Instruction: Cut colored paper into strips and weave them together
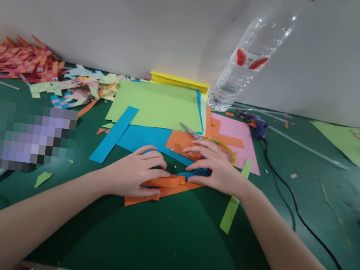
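Observation:
My left hand (135, 169) lies flat on a bundle of orange paper strips (159, 187) on the green table, fingertips pressing the top strip. My right hand (217, 166) rests beside it, fingers spread over a blue strip (195, 172) and the orange strips' right end. The two hands almost touch. Behind my right hand lie scissors with yellow handles (214, 141) on an orange sheet (180, 143). A loose blue strip (113, 134) lies to the left, a green strip (234, 199) under my right wrist.
Green (157, 105), blue and pink (236, 135) sheets and a yellow stack (180, 82) lie behind. A clear water bottle (252, 51) stands at the back. A glue gun (257, 125) with black cord (290, 202) lies right. Woven paper pieces (27, 61) pile at left.

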Tool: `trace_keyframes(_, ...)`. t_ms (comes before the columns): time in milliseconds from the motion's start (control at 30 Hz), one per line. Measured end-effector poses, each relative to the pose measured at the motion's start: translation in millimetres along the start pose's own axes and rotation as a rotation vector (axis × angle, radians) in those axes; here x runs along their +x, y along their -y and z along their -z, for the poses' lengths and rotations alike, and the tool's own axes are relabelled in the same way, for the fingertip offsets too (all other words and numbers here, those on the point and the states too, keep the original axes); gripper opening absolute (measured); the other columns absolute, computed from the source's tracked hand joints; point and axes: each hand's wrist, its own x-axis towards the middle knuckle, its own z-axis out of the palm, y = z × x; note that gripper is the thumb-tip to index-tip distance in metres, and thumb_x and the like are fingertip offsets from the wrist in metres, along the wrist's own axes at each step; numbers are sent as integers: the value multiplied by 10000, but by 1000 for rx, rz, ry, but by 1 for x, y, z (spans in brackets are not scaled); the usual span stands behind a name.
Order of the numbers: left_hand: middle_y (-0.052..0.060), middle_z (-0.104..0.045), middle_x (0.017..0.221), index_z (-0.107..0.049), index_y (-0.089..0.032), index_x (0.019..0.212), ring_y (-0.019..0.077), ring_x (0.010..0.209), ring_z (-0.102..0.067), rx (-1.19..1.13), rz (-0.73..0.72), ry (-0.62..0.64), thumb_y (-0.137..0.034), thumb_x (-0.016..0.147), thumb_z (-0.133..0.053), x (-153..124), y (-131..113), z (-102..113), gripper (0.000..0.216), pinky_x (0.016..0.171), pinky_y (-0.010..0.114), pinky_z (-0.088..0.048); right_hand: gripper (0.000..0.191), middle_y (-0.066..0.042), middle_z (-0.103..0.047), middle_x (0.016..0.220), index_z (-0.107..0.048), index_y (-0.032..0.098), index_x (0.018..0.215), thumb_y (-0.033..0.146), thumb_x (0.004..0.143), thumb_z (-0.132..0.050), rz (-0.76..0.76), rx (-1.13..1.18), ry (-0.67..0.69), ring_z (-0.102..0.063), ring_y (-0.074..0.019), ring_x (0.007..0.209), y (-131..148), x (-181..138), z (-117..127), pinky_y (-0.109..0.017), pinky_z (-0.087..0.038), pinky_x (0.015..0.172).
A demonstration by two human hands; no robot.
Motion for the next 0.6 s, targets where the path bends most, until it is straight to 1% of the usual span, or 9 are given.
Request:
trace_keyframes(100,74,-631,1081,-610,-188,1167,231,1111,-546,-2,-26,-11,-376,918,-589,0,-1,0,312,1100,451,-263,125,-21,-619,1295,-743,284,841,396,786,-734,-30,20,22,-384,-289,1351,2,0,0,-577,-250,1132)
trace_keyframes(200,72,-632,1077,-617,-186,1151,230,1095,-553,8,-39,-20,-376,914,-598,0,0,-1,305,1104,455,-257,118,-23,-620,1288,-721,272,823,388,805,-714,-44,50,35,-407,-278,1334,4,1,0,-559,-263,1127)
trace_keyframes(300,71,-629,1085,-624,-200,1153,232,1099,-548,25,-48,-28,-369,911,-605,-1,0,-1,296,1098,460,-275,109,-25,-656,1212,-693,259,775,350,835,-685,-42,77,9,-463,-258,1283,5,2,1,-541,-282,1118)
trace_keyframes(400,76,-613,1137,-629,-220,1171,243,1148,-522,44,-50,-40,-350,903,-619,-1,0,-1,298,1097,471,-287,96,-34,-695,1105,-673,248,771,302,850,-663,-50,83,-89,-553,-239,1176,6,4,0,-525,-336,1087)
trace_keyframes(467,83,-595,1185,-632,-225,1175,254,1193,-491,57,-43,-53,-349,897,-628,-2,0,-1,305,1104,472,-284,87,-40,-712,1045,-661,239,776,279,852,-653,-81,89,-175,-603,-229,1089,5,5,-1,-502,-397,1037)
trace_keyframes(533,89,-582,1205,-638,-223,1166,262,1207,-471,77,-35,-68,-356,898,-622,-2,0,0,300,1111,470,-282,83,-44,-725,974,-655,232,780,274,850,-641,-170,107,-252,-645,-222,983,4,6,-2,-464,-476,939)
trace_keyframes(600,90,-587,1167,-646,-219,1153,261,1160,-485,107,-32,-83,-362,909,-602,-2,-1,0,286,1096,467,-304,90,-47,-729,894,-657,224,790,285,848,-626,-316,136,-317,-670,-214,867,4,6,-2,-417,-526,810)
